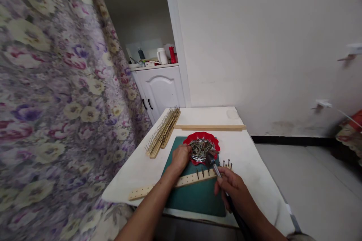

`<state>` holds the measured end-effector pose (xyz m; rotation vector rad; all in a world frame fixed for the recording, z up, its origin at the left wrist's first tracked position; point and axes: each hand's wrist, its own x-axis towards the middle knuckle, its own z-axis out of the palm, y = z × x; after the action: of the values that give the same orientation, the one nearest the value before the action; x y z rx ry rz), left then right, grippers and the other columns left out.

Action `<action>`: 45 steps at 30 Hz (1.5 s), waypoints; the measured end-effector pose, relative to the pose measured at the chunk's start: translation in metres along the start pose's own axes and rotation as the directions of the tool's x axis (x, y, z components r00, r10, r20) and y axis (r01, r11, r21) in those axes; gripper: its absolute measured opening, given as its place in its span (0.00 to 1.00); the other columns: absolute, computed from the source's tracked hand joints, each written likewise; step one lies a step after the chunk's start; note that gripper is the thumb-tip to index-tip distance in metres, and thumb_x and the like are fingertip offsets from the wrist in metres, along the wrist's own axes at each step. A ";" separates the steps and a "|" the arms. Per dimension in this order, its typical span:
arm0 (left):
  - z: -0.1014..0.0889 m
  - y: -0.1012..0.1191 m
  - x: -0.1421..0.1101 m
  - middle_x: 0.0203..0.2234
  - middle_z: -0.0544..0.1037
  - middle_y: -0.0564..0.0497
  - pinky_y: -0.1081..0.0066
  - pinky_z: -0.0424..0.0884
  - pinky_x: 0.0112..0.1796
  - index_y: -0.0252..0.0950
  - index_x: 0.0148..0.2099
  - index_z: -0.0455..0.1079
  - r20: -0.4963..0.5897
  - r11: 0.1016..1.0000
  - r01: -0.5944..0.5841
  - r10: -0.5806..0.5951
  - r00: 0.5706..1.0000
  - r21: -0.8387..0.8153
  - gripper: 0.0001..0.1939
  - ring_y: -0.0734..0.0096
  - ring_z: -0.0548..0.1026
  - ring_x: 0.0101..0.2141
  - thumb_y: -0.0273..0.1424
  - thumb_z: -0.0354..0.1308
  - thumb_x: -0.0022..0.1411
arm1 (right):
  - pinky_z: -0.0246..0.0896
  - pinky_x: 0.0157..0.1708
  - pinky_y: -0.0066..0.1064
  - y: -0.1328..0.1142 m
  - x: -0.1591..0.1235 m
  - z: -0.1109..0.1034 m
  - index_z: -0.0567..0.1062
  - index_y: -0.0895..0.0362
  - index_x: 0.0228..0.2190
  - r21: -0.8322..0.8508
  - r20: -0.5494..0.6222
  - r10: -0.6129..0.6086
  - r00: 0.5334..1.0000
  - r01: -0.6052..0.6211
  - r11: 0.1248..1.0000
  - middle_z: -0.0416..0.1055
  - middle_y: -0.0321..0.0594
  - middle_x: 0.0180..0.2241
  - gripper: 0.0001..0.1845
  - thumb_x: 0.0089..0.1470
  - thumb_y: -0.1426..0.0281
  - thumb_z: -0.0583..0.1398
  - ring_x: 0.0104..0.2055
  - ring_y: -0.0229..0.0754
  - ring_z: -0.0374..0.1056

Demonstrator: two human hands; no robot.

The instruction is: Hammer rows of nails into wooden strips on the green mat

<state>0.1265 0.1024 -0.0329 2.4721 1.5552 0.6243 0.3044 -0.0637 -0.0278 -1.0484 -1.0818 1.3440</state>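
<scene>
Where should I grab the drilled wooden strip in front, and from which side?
Probably best by the left end of the drilled wooden strip, coming from the left and pinching across its two long edges. That end shows only bare holes, while upright nails crowd the right part, and the left forearm crosses over the middle.
</scene>
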 end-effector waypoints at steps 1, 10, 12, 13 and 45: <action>-0.002 0.000 -0.003 0.24 0.73 0.50 0.73 0.60 0.29 0.37 0.23 0.69 -0.008 1.000 0.000 0.000 1.000 -0.024 0.07 0.65 0.71 0.30 0.23 0.55 0.50 | 0.43 0.08 0.21 0.000 0.000 0.000 0.65 0.58 0.42 -0.004 -0.004 -0.001 1.000 0.001 1.000 0.70 0.31 0.21 0.20 0.53 0.57 0.55 0.08 0.28 0.52; -0.025 -0.001 -0.051 0.24 0.71 0.54 0.76 0.60 0.29 0.37 0.31 0.66 -0.163 0.987 0.053 -0.078 0.983 -0.154 0.05 0.72 0.69 0.27 0.27 0.49 0.56 | 0.44 0.08 0.20 0.005 0.001 -0.004 0.66 0.58 0.43 0.011 0.011 -0.001 1.000 0.001 1.000 0.70 0.31 0.22 0.21 0.53 0.57 0.56 0.09 0.28 0.54; -0.028 -0.005 -0.067 0.21 0.68 0.57 0.77 0.58 0.26 0.37 0.31 0.64 -0.177 0.975 0.112 -0.147 0.973 -0.194 0.04 0.74 0.66 0.23 0.28 0.48 0.56 | 0.44 0.08 0.20 0.006 0.001 -0.004 0.66 0.58 0.43 0.017 0.004 0.000 1.000 0.000 1.000 0.69 0.31 0.21 0.20 0.53 0.57 0.56 0.09 0.28 0.54; -0.030 -0.007 -0.075 0.20 0.67 0.58 0.77 0.57 0.26 0.37 0.31 0.64 -0.174 0.972 0.126 -0.162 0.971 -0.199 0.04 0.75 0.65 0.22 0.29 0.48 0.55 | 0.45 0.08 0.20 0.006 0.000 -0.004 0.65 0.58 0.43 0.018 0.006 0.003 1.000 -0.003 1.000 0.70 0.31 0.21 0.20 0.53 0.58 0.56 0.09 0.28 0.54; 0.003 0.002 -0.109 0.23 0.71 0.53 0.76 0.62 0.28 0.34 0.31 0.71 -0.014 0.795 0.201 -0.254 0.967 -0.572 0.08 0.72 0.68 0.26 0.34 0.55 0.55 | 0.43 0.07 0.19 0.008 -0.003 -0.001 0.63 0.58 0.41 0.001 0.023 0.028 0.999 -0.028 1.000 0.70 0.31 0.22 0.19 0.53 0.58 0.56 0.08 0.27 0.53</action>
<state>0.0883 0.0053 -0.0633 1.8039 1.3992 0.9967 0.3035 -0.0667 -0.0356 -1.0527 -1.0871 1.3821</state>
